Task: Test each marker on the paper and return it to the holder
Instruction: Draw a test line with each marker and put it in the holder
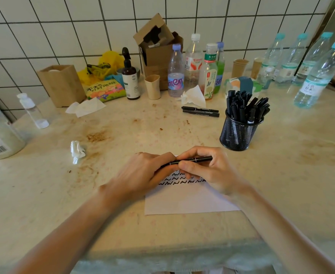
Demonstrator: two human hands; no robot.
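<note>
Both forearms reached in over the paper [182,200]; the left hand [143,173] and right hand [206,169] together gripped one level black marker [194,160], fingers curled round it.

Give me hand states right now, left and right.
Left hand: closed, gripping one end of the black marker.
Right hand: closed, fingers curled round the same marker, above the paper.

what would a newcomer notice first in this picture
Both hands, left hand and right hand, grip one black marker level above the paper, which bears rows of black squiggles. Right of them stands a mesh holder crammed with markers.
</note>
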